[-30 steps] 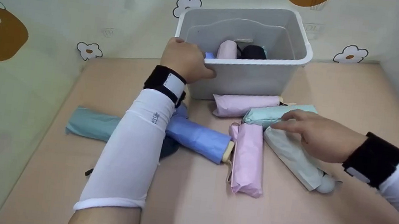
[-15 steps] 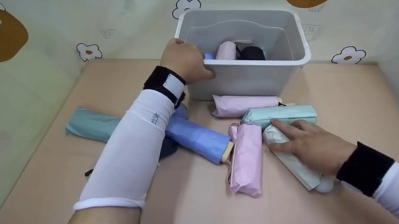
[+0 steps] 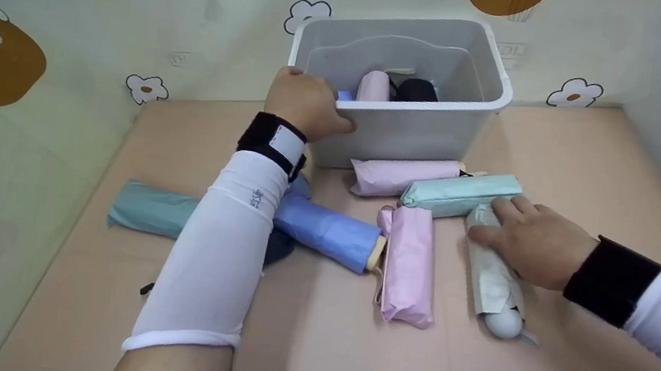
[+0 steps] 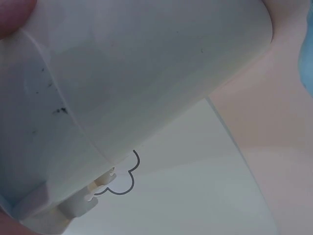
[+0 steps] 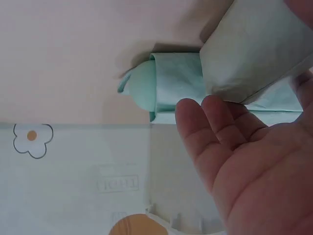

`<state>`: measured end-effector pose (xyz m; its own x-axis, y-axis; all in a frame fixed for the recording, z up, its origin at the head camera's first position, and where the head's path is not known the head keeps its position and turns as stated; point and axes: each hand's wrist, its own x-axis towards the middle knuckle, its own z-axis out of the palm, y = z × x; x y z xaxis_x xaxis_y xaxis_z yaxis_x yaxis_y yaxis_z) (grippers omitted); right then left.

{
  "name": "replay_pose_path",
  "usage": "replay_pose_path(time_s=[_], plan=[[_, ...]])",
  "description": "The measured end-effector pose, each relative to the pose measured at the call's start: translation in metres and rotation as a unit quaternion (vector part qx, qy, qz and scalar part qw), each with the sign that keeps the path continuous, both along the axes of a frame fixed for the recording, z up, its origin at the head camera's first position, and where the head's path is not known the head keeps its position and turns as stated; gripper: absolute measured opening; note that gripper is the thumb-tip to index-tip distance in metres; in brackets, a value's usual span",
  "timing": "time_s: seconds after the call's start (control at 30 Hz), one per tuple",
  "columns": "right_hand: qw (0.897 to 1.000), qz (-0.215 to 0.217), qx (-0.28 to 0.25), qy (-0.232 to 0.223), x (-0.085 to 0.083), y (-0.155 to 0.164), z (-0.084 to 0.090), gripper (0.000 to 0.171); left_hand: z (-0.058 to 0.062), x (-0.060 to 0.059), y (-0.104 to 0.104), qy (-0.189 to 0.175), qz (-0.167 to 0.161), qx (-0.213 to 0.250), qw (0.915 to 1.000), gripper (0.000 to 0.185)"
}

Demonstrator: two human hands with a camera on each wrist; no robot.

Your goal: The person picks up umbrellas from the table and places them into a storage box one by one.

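My left hand [image 3: 306, 104] grips the near left corner of a grey plastic bin [image 3: 402, 137], thumb down its outer front wall. A pale grey-green folded umbrella [image 3: 490, 281] lies on the table at the right, its round handle end towards me. Its far end is between the thumb and fingers of my right hand [image 3: 540, 246]; the right wrist view shows that sleeve end [image 5: 254, 54] beside my fingers [image 5: 195, 122]. Just beyond lies a mint green umbrella [image 3: 462, 192]. Inside the bin show a pink umbrella [image 3: 375, 87] and a black one [image 3: 418, 90].
A lilac umbrella [image 3: 404, 177] lies along the bin's front. Nearer me are a pink umbrella [image 3: 412, 265] and a blue umbrella [image 3: 328, 232]. A teal umbrella [image 3: 154, 208] and a dark item [image 3: 279, 250] are partly hidden by my left sleeve. A patterned wall covering [image 3: 217, 27] stands behind.
My right hand has come down onto the grey-green umbrella and taken hold of it. That umbrella has swung to point more straight towards me, away from the pink one. The left hand stays put.
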<state>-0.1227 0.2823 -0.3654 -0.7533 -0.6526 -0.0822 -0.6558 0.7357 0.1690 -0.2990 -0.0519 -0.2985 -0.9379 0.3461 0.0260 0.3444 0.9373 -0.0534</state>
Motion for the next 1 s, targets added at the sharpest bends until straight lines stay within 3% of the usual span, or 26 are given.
replay_pose_path(time_s=[0.4, 0.57, 0.67, 0.8, 1.0], plan=[[0.997, -0.028, -0.025, -0.061, 0.001, 0.004, -0.01, 0.043, 0.0, 0.0, 0.001, 0.004, -0.003, 0.008, 1.0, 0.047], [0.993, -0.026, -0.026, -0.113, -0.001, 0.006, -0.002, 0.043, -0.001, 0.001, 0.0, -0.003, 0.0, 0.009, 1.0, 0.046], [0.988, -0.027, -0.062, -0.141, -0.005, 0.012, 0.01, 0.045, -0.001, 0.001, 0.0, -0.003, 0.0, 0.013, 0.9999, 0.046], [0.972, -0.044, -0.147, -0.181, -0.014, 0.017, 0.031, 0.043, 0.0, 0.001, 0.0, 0.005, 0.001, 0.015, 0.9999, 0.046], [0.924, -0.088, -0.29, -0.234, -0.027, 0.013, 0.063, 0.036, -0.001, 0.001, -0.001, 0.005, -0.001, 0.005, 1.0, 0.046]])
